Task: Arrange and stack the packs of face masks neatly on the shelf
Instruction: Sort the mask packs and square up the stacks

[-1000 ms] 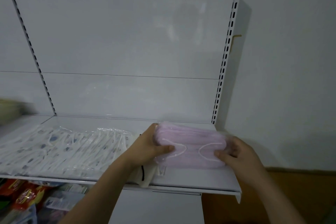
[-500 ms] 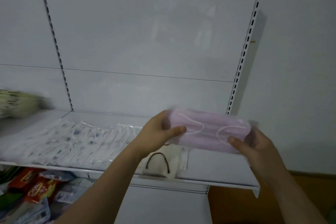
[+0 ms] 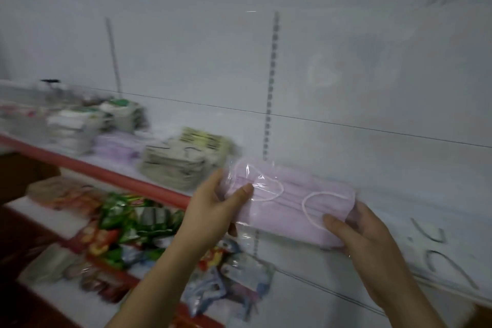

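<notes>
Pink mask pack (image 3: 290, 208) held flat – long axis left-right, left hand (image 3: 213, 208) – right hand (image 3: 364, 242)

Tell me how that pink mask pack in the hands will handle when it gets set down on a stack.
The pink mask pack is probably soft and bendy: both the left hand and right hand support its ends. Its glossy clear wrapper looks slippery, so it may slide off a stack. It seems light, held mostly by fingertips.

A glossy clear plastic wrapper covers the matt pink mask pack (image 3: 290, 205); the shelf backing (image 3: 346, 88) looks smooth.
</notes>
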The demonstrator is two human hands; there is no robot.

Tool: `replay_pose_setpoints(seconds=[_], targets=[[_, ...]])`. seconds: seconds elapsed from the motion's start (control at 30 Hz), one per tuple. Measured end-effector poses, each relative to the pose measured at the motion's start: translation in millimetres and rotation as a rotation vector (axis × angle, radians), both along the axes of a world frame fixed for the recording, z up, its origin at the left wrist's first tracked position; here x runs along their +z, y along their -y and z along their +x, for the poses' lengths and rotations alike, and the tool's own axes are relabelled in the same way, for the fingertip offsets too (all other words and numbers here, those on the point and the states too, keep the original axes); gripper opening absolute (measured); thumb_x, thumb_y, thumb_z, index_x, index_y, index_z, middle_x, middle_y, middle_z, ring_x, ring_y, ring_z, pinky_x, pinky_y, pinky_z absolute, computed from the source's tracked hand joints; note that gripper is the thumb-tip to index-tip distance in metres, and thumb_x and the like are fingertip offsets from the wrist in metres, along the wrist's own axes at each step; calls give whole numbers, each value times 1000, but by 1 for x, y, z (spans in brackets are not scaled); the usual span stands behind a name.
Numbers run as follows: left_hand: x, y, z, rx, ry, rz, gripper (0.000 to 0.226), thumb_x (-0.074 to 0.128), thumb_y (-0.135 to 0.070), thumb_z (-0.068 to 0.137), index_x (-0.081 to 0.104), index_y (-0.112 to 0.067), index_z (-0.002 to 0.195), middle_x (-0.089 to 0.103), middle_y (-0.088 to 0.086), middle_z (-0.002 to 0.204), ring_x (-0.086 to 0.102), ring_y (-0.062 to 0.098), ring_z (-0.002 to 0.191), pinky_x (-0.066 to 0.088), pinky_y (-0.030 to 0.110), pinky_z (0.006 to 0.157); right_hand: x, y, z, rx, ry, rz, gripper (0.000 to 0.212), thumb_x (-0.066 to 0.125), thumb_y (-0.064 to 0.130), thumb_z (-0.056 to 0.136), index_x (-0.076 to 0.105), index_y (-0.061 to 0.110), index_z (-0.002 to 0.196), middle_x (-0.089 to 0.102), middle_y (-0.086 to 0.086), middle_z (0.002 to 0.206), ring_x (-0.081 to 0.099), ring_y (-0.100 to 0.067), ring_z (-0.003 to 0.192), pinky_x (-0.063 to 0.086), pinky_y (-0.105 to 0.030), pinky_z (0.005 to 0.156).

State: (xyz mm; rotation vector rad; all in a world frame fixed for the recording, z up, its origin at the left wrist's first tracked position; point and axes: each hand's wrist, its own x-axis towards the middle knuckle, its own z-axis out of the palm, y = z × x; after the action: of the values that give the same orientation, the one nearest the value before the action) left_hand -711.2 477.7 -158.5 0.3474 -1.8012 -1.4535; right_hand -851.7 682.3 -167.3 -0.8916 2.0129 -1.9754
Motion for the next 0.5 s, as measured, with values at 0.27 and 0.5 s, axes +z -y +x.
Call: replay_pose_setpoints(seconds=[0.27, 0.5], targets=[[-1, 133, 125, 198, 11, 177, 28, 73, -32, 90, 68, -22, 116, 78, 3, 104, 76, 25, 93, 61, 39, 81, 6, 167, 86, 173, 1, 75, 22, 70, 11, 89, 69, 24, 107, 77, 6, 90, 73, -18, 75, 55, -37, 62], [5, 254, 132, 296, 54, 231, 42, 74, -35, 89, 62, -18, 125, 75, 6, 112, 74, 29, 99, 58, 53, 91, 38, 292, 90, 236, -119, 183, 7, 68, 26, 90, 72, 26, 96, 75, 13, 85, 72, -11, 79, 58, -38, 75]])
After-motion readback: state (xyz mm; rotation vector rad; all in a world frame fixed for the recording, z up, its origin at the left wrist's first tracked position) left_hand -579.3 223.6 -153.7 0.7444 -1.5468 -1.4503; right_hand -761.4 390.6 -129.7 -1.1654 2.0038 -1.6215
